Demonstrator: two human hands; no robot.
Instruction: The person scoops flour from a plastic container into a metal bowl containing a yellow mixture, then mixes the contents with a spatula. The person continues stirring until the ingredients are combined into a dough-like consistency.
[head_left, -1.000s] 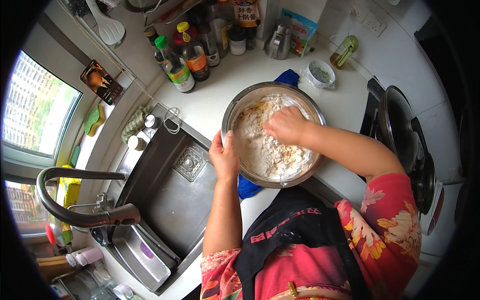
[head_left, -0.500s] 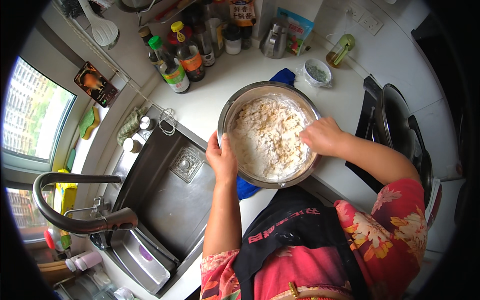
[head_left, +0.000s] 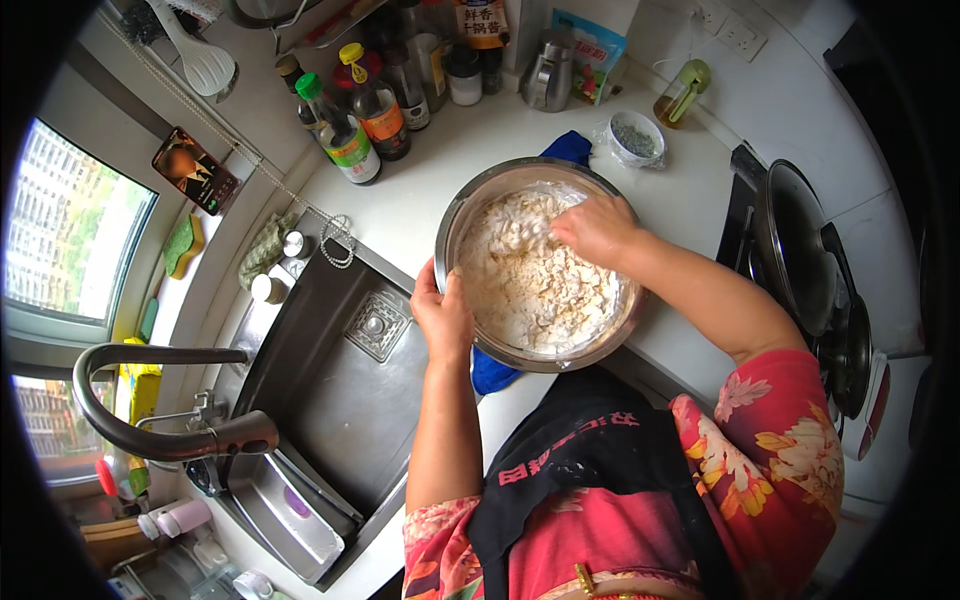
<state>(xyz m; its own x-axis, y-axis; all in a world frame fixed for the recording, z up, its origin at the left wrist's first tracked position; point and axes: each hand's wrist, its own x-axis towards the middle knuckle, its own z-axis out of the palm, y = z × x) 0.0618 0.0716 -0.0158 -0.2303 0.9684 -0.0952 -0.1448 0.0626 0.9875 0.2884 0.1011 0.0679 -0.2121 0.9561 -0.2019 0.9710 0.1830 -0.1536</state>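
A steel bowl [head_left: 471, 208] holds a lumpy white and pale-yellow flour mixture [head_left: 540, 305] on the counter over a blue cloth [head_left: 567, 148]. My left hand [head_left: 441, 310] grips the bowl's left rim, thumb on the near side of the edge. My right hand [head_left: 598, 230] is down in the upper right part of the bowl, its fingers curled into the mixture, their tips hidden.
A sink [head_left: 350, 420] with faucet [head_left: 140, 440] lies left of the bowl. Sauce bottles [head_left: 352, 150], a steel pitcher [head_left: 546, 75], a small covered bowl [head_left: 636, 140] and an oil jar [head_left: 680, 100] line the back. Pans [head_left: 795, 250] stand right. A phone [head_left: 195, 170] leans left.
Half a second ago my right hand was at the bowl's right side; it has moved up and left into the mixture. My left hand still holds the rim.
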